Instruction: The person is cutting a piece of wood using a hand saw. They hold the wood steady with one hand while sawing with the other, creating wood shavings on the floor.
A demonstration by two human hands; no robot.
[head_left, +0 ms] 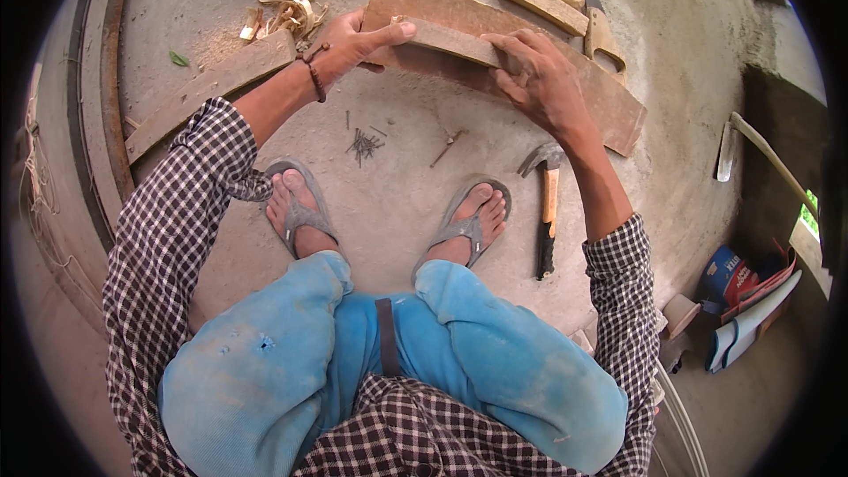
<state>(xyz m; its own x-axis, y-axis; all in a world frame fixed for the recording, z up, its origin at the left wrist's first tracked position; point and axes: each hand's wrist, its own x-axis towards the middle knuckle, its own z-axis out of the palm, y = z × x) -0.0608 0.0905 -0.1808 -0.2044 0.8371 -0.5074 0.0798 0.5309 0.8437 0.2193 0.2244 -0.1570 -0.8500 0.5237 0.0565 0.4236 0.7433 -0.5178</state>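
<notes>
My left hand (358,42) grips the left end of a short wooden strip (449,41), its thumb along the top. At the other end, my right hand (539,75) closes its fingers round the wood. The strip is held over a wide brown board (609,110) that slants across the floor beyond my feet; I cannot tell whether the two touch. Between my sandalled feet and the board lie a small heap of nails (364,147) and a thin T-shaped metal piece (447,148). A claw hammer (548,203) rests beside my right foot, head pointing away.
A handsaw (603,40) and a wooden block (541,3) lie beyond the board. Curled shavings (296,13) and a grey plank (212,93) are at the left. On the right stand a long-handled tool (768,155) and a blue and red container (729,276).
</notes>
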